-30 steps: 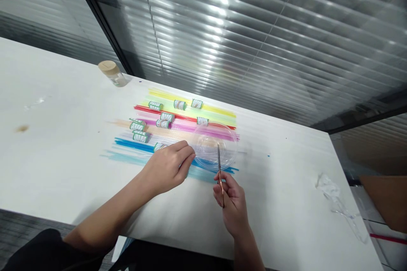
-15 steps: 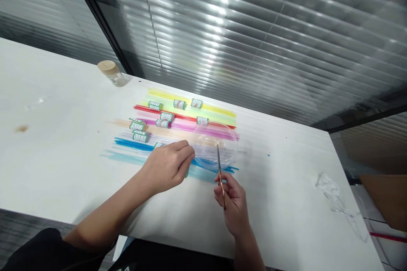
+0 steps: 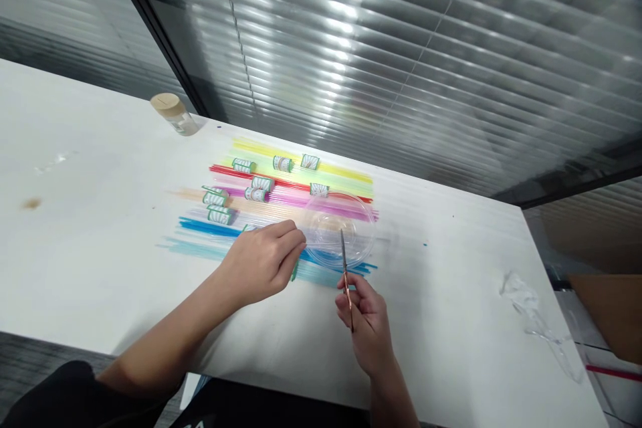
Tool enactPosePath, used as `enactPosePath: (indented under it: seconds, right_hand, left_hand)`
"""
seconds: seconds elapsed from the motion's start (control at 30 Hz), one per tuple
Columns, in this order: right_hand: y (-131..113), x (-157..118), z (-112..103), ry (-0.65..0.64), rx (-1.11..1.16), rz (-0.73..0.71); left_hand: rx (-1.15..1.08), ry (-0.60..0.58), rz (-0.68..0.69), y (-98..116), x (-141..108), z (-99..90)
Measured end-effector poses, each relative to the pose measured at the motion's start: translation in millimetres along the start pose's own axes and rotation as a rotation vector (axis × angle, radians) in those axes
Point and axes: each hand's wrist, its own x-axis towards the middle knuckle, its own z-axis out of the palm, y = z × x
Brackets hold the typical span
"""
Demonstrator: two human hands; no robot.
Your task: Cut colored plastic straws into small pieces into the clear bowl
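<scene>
Hardly anything had been moved since the earlier frame; both hands were held almost where they had been, and only a slight drift of the whole view was shown. Across the white table (image 3: 466, 321), coloured sticks (image 3: 210, 227) were laid out in rows running left to right. Over their right half a clear bowl (image 3: 365, 234) was placed, flanked by the hands: its left rim was neared by the fingertips of the left hand (image 3: 265, 261), while the right hand (image 3: 368, 321) was kept just below its near rim. By curled fingers of the right hand, the scissors (image 3: 346, 281) were gripped at the handles, their long axis pointed away from the body, blades over the bowl; how far these were parted could not be told. Small paper rolls (image 3: 262, 184) were scattered on the sticks. Between left thumb and forefinger, pressed together, a thin clear strand (image 3: 321, 245) seemed to be pinched; it was stretched rightward, roughly square to the blades, though whether they were touched could not be told.
</scene>
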Motion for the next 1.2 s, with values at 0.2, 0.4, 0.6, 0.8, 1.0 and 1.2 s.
enactPosePath:
  seconds: [0.2, 0.4, 0.6, 0.8, 1.0, 1.2]
  right_hand:
    - [-1, -2, 0, 0.004, 0.036, -0.01]
    - [-5, -2, 1, -0.02, 0.006, -0.009]
    - [-9, 0, 2, -0.038, 0.012, -0.039]
    - [-10, -1, 2, -0.042, -0.013, 0.014]
    - [-10, -2, 2, -0.007, -0.008, -0.052]
    - [-2, -3, -3, 0.146, 0.057, -0.132]
  left_hand:
    - [-0.016, -0.017, 0.048, 0, 0, -1.6]
    - [-0.01, 0.005, 0.06, -4, 0, -0.5]
    - [-0.014, -0.009, 0.12, -8, 1, -2.2]
    - [-0.025, -0.033, 0.085, -8, 1, -3.0]
    - [0.005, -0.019, -0.058, -8, 2, -0.6]
    - [0.155, 0.126, -0.104, 7, 29, -8.6]
